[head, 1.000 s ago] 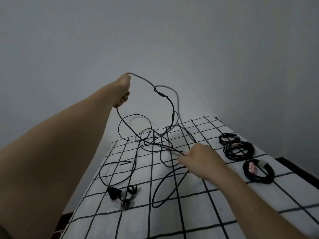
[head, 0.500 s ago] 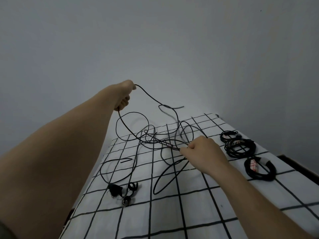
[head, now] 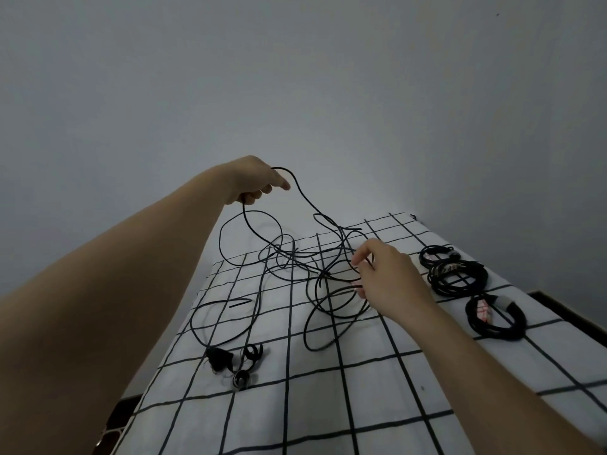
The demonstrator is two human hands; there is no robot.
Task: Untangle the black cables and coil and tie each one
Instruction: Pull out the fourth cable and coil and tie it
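Note:
A tangle of thin black cables lies across the far half of the white, black-gridded cloth. My left hand is raised above the far left of the surface and grips one strand, which arcs down into the tangle. My right hand hovers over the right side of the tangle, thumb and forefinger pinching a thin strand, the other fingers spread over the loops. A loose loop lies just below that hand.
Three coiled, tied black cables lie at the right: a small coil, a larger coil, and a thick coil with a white tie. A black plug and small rings sit at the near left. A grey wall stands behind.
My left hand has come down and to the right with its strand. The raised loops have sunk onto the cloth. My right hand has lifted slightly and opened its lower fingers.

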